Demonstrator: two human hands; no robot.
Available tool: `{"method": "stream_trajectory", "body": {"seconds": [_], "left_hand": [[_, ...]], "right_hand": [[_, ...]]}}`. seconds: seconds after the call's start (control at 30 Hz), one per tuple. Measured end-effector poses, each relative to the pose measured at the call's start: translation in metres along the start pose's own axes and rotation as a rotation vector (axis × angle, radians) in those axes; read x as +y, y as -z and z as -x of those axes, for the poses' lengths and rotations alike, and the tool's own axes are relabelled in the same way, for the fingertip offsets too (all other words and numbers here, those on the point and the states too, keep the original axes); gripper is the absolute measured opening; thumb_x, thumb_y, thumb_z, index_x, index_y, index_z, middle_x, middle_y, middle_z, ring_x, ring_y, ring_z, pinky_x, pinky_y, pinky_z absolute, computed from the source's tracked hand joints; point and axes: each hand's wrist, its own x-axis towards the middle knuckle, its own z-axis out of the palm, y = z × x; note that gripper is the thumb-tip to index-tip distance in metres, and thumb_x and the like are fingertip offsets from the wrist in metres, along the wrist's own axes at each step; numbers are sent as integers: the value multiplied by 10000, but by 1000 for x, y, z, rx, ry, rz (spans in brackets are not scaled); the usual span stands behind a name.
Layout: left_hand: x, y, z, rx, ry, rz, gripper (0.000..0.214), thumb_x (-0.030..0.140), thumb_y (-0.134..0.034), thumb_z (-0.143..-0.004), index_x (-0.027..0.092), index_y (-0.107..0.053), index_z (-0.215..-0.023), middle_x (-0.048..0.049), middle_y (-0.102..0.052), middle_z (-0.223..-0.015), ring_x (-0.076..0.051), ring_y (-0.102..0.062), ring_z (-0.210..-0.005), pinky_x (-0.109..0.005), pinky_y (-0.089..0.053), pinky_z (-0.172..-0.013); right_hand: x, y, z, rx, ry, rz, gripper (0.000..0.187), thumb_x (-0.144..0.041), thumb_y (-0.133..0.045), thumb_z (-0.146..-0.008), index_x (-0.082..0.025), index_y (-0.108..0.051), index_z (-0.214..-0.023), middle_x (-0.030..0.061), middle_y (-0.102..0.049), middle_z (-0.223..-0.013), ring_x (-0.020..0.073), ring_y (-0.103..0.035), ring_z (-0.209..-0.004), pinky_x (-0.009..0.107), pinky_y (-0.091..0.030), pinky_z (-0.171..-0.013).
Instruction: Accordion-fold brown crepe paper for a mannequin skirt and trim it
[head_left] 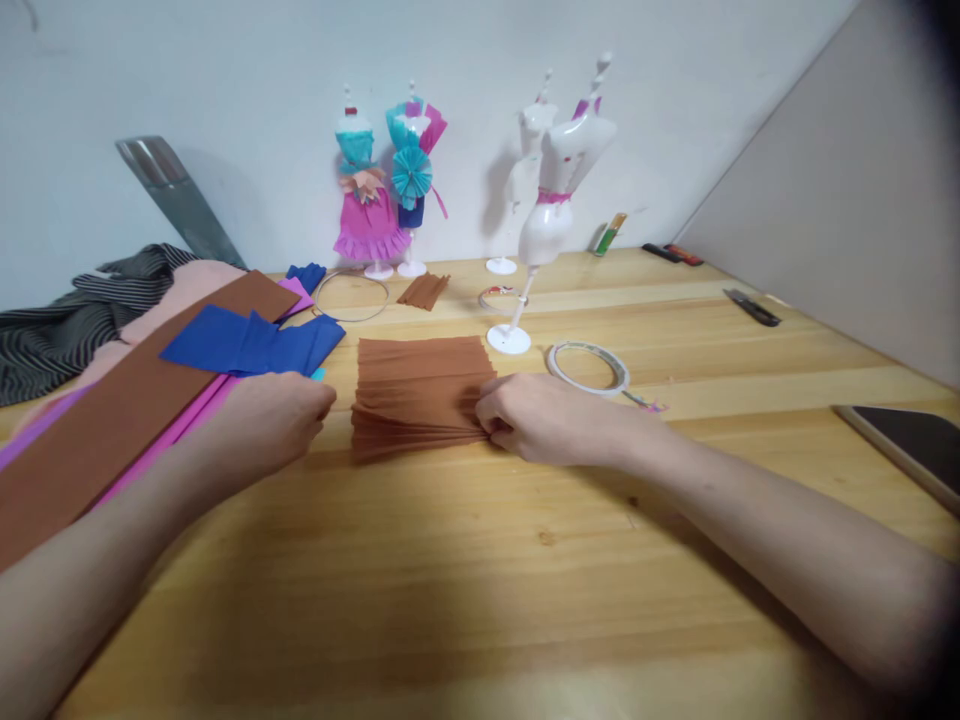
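A pleated brown crepe paper sheet [416,390] lies on the wooden table [480,560]. My right hand [536,418] pinches its right edge near the front, fingers closed on the folds. My left hand [266,420] rests curled just left of the sheet, beside a stack of flat paper strips; what its fingers hold is hidden. A bare white mini mannequin [551,205] on a stand rises just behind the pleated sheet, and a roll of clear tape [587,366] lies next to its base.
Long brown [120,410], pink and blue paper [251,342] strips lie at left over striped cloth [67,320]. Two dressed mini mannequins [382,185] and another bare one stand by the wall. A wire ring [351,297], a small brown pleated piece [424,290], black clippers [752,307] and a phone [907,445] lie around.
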Motion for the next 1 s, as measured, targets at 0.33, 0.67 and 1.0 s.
{"method": "stream_trajectory", "body": {"seconds": [0.33,0.67,1.0], "left_hand": [[43,-11,-4,265,-398,254,410,281,-676,-776,148,-574,-1150,-91,-617,-1115,-248,-540,-1028,-379,-430,-888],[34,-30,-16,187,-357,455,106,270,-572,-850,186,-617,-896,-33,-602,-905,-189,-551,-891,-327,-434,-769],[41,-29,-14,197,-355,362,178,238,-465,-903,171,-605,-817,-42,-593,-842,-190,-545,-842,-335,-415,-755]], "right_hand": [[0,-1,0,4,-8,13,145,-96,-511,-721,-169,-629,-679,47,-677,-759,114,-515,-611,227,-302,-560],[0,0,-1,-11,-17,12,159,-93,-498,-723,-169,-633,-686,45,-668,-746,114,-511,-602,225,-309,-558],[2,-1,0,-27,-26,-7,139,-115,-507,-710,-176,-630,-688,39,-656,-745,114,-498,-600,225,-310,-572]]}}
